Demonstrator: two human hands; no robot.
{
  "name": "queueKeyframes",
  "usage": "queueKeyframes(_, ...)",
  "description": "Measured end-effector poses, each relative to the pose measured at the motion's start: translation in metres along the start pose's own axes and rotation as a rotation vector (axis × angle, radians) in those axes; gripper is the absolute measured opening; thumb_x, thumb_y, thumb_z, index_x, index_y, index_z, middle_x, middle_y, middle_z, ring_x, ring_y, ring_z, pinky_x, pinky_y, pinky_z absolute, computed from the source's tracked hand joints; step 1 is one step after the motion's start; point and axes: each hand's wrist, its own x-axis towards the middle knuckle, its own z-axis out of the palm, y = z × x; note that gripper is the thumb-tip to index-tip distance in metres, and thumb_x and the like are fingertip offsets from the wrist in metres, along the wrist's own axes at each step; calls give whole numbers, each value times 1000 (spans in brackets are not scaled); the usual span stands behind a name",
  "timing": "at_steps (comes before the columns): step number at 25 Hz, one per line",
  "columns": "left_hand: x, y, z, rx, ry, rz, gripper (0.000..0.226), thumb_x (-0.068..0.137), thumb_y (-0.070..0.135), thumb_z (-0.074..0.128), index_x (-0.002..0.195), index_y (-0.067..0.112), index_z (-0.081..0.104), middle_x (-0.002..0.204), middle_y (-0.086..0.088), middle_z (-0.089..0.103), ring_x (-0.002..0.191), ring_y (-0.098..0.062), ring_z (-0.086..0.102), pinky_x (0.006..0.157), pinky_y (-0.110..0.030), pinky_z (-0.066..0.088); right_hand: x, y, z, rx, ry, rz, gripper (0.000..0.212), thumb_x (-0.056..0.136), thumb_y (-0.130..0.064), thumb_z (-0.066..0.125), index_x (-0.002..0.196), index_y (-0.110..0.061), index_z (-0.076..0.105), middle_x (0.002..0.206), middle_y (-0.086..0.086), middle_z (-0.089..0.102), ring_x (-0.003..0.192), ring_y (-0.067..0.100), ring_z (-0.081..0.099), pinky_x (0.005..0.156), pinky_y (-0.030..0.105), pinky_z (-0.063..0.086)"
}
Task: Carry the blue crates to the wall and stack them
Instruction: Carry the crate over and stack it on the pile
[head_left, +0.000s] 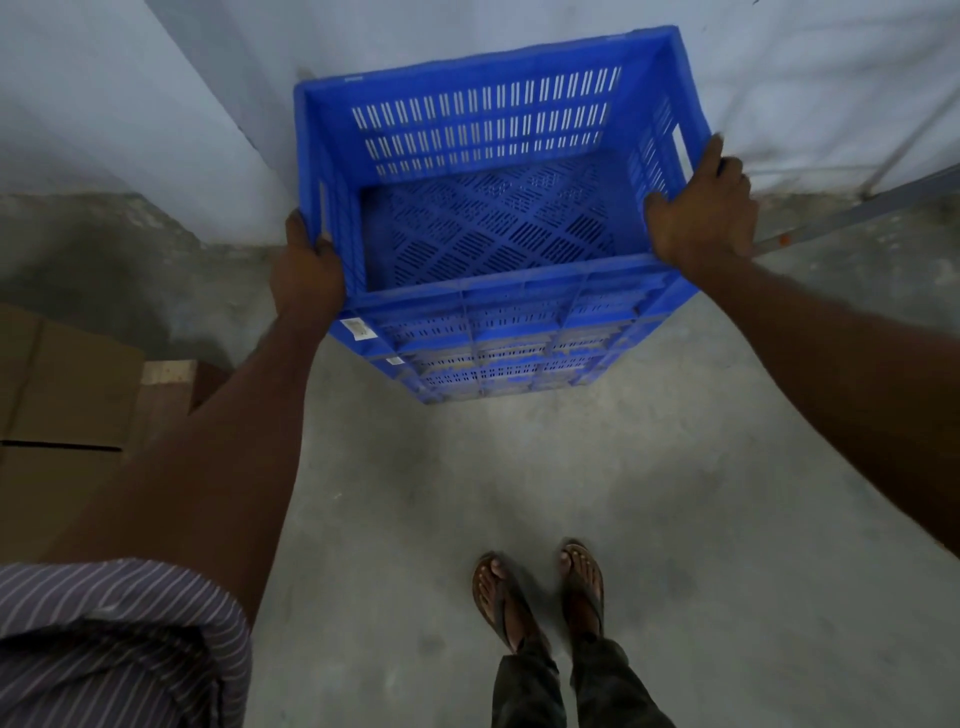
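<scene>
Curled fingers of the left hand (306, 265) clamp the left rim of an empty blue slotted plastic crate (483, 119). The right hand (701, 213) grips the right rim the same way. The crate is topmost on a stack of matching blue crates (493, 364), close against a pale wall (779, 78), on a grey concrete floor (597, 467).

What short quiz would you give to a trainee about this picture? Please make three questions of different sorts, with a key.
1. True or false: the top crate is full of boxes.
2. Where does the left hand grip the crate? A) its near-left corner B) its far wall C) its floor
3. Fill in: the right hand holds the crate's ___ rim.
Key: 1 false, it is empty; 2 A; 3 right.
</scene>
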Motion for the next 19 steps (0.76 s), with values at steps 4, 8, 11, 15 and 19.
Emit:
queueKeyframes(4,-16,6,-5,14,31,63,59,106,29,42,158,9,25,150,-23,42,130,-44,49,99,-51,43,-17,-4,-2,26,77,10,83,92,-54,42,157,-5,21,155,19,33,137,38,38,107,54,34)
queueKeyframes(8,-79,8,9,252,107,136,68,107,51,29,159,7,24,165,-15,24,149,-35,28,108,-56,36,-86,1,15,-9,190,-160,66,102,-57,21,154,-19,36,159,13,35,144,31,34,118,50,17)
queueKeyframes(11,-78,11,7,329,34,128,67,106,52,28,160,13,24,167,-16,19,152,-36,23,109,-59,35,-82,-3,10,-7,-6,-147,67,102,-60,15,152,-23,40,159,13,35,147,33,28,121,56,11)
queueKeyframes(15,-93,14,-17,349,-161,105,66,106,48,38,162,20,17,169,-13,8,155,-37,10,111,-64,27,-90,11,-16,-42,-249,-295,72,101,-64,22,159,-22,21,165,16,19,152,34,14,120,58,8)
queueKeyframes(19,-148,28,-47,150,-293,86,71,104,38,50,162,22,14,168,-10,15,154,-29,18,116,-58,25,-135,24,-49,163,-395,-356,75,98,-45,53,159,-17,19,164,16,18,150,34,23,116,54,29)
